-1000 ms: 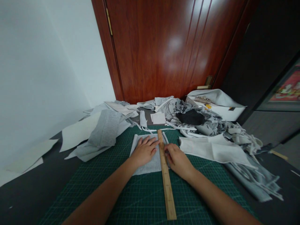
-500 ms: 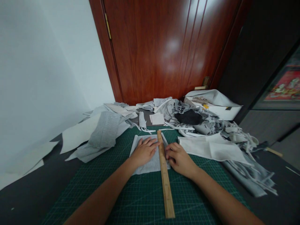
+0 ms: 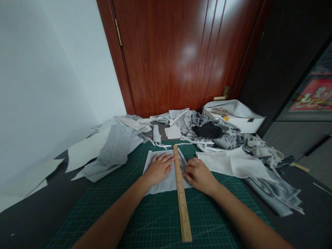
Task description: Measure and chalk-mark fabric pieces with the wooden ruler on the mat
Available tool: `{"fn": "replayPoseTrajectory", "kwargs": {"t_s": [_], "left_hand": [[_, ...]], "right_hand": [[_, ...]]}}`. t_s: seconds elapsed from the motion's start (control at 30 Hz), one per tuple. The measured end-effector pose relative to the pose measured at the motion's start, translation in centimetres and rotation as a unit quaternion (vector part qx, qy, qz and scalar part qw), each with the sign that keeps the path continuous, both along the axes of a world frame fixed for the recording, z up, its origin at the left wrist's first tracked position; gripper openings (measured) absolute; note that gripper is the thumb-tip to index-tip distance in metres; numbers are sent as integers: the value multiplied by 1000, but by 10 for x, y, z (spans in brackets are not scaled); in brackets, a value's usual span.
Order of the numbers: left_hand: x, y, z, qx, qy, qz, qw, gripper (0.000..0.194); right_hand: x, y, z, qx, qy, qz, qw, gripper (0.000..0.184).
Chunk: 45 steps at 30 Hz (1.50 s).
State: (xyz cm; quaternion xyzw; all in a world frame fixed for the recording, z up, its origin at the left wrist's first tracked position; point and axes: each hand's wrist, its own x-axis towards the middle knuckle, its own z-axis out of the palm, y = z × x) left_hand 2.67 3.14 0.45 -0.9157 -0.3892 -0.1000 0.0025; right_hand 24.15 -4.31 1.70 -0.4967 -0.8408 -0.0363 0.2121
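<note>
A light grey fabric piece (image 3: 166, 185) lies on the green cutting mat (image 3: 155, 221), its left edge looking rolled. Across it, running toward me, is a long wooden ruler (image 3: 183, 207). My left hand (image 3: 160, 169) rests flat on the cloth left of the ruler, fingers spread, the fingertips reaching the ruler's edge. On the other side, my right hand (image 3: 199, 174) has its fingers curled at the cloth's right edge and pinches it; the fingertips are partly hidden.
Grey fabric pieces (image 3: 115, 145) and white sheets (image 3: 88, 150) lie at the left. A folded white cloth (image 3: 233, 162) sits right of my hand. Behind it are heaped grey scraps (image 3: 230, 135) and a white box (image 3: 249, 123). Small white squares (image 3: 173, 132) lie beyond the mat.
The cloth's right edge has shifted slightly outward beside my right hand. My left hand and the ruler stay in place; the view has moved a little.
</note>
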Motion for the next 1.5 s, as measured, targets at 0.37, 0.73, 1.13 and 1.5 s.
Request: {"fn": "replayPoseTrajectory", "kwargs": {"t_s": [0.37, 0.73, 1.13, 1.5], "left_hand": [[1, -2, 3, -3, 5, 2, 1000, 43], [1, 0, 0, 11, 1, -1, 1000, 42], [-3, 3, -6, -34, -1, -1, 999, 53], [-1, -1, 1, -5, 39, 1, 999, 43]], "right_hand": [[-26, 3, -18, 25, -90, -30, 995, 48], [-49, 40, 8, -18, -110, -138, 984, 32], [-123, 53, -20, -30, 200, -143, 969, 52], [-84, 57, -27, -41, 132, -197, 971, 51]]}}
